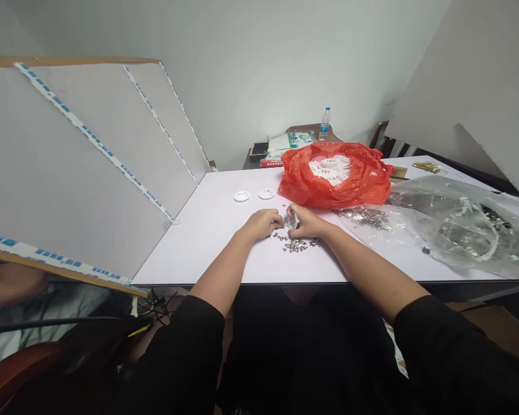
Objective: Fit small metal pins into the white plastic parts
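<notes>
My right hand (305,222) grips a small round white plastic piece (292,221), tilted up on its edge above the table. Close beside it on the left, my left hand (264,223) has its fingers pinched together; what they hold, if anything, is too small to make out. Under and between both hands lies a scattered pile of small metal parts (294,246). Two more round white pieces, a left one (242,196) and a right one (266,194), rest flat on the table beyond my left hand.
A red plastic bag (335,193) full of white pieces stands behind my hands. Clear bags (450,230) of metal parts cover the right side of the white table (185,242). A panel (90,138) borders the left. A water bottle (324,124) stands at the back.
</notes>
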### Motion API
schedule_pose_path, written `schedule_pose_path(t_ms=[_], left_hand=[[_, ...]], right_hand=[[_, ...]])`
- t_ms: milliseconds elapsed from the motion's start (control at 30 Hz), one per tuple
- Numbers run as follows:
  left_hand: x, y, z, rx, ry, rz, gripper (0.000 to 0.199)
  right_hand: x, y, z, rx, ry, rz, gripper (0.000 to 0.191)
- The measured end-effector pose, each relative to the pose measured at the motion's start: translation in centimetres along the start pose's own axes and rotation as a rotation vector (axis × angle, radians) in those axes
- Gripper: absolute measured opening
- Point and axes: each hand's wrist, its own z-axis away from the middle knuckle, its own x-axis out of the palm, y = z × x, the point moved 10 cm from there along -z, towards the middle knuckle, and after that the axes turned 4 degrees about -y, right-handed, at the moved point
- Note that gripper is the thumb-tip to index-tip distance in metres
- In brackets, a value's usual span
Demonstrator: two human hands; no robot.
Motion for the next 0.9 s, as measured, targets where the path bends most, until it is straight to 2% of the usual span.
schedule_pose_path(t_ms=[200,667,833,900], left_hand=[[0.1,0.6,-0.2,-0.035,-0.007,-0.063,0.017],[0.7,0.9,-0.6,0.013,0.04,-0.095,0.02],[0.0,0.8,0.1,0.037,0.057,-0.054,0.018],[-1.0,0.6,0.3,0.047,0.109,0.03,0.017]], right_hand=[[-0.1,-0.3,0.0,-0.032,0.005,-0.013,0.049],[0.0,0.1,-0.1,0.007,0.012,-0.036,0.052],[-0.9,-0.4,0.3,-0.046,0.06,-0.02,0.047],[-1.6,-0.1,0.4,-0.037,0.1,-0.057,0.05]])
